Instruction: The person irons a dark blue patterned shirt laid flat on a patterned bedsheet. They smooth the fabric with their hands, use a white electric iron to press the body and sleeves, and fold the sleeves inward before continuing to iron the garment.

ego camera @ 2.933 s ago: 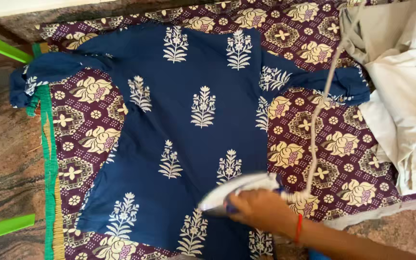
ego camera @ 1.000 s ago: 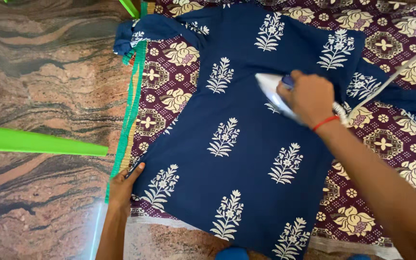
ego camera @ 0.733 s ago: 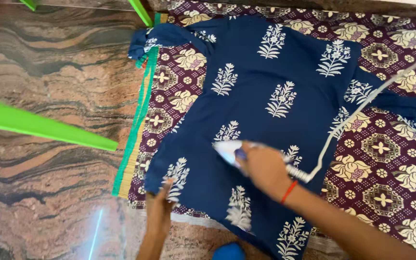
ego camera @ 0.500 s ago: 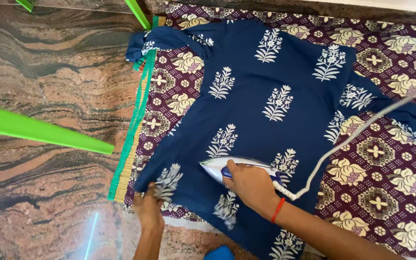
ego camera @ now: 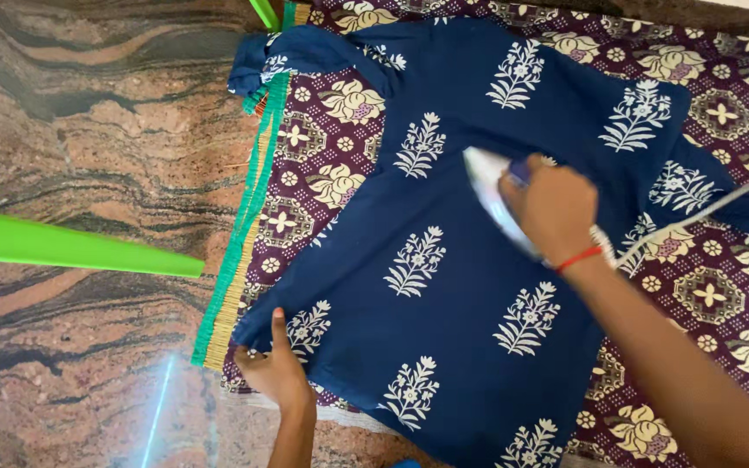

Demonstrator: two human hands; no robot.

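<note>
— On the brown marbled stone floor (ego camera: 80, 130), what lies under the hands?

— First a maroon cloth with cream flowers and a green and gold border (ego camera: 322, 165) is spread flat. On top of it lies a dark blue garment with white flower-sprig prints (ego camera: 470, 286), also flat, with its short sleeves pointing to the sides.

— What does the right hand do?

— The right hand (ego camera: 552, 206) is closed around the handle of a white electric iron with a blue grip (ego camera: 496, 195). The iron stands with its sole on the upper middle of the garment, and its tip points to the far left. A red thread is around the wrist. A pale cord (ego camera: 704, 212) goes from the back of the iron to the right edge of the view.

— And the left hand?

— The left hand (ego camera: 275, 368) rests on the near left corner of the garment, at the hem. One finger is stretched out flat on the blue fabric; the other fingers are curled, and I cannot tell if they pinch the edge.

— Is something else near?

— Yes, a bright green flat bar (ego camera: 71, 247) crosses the floor at the left, well apart from the cloth. I see no packages or labels.
</note>
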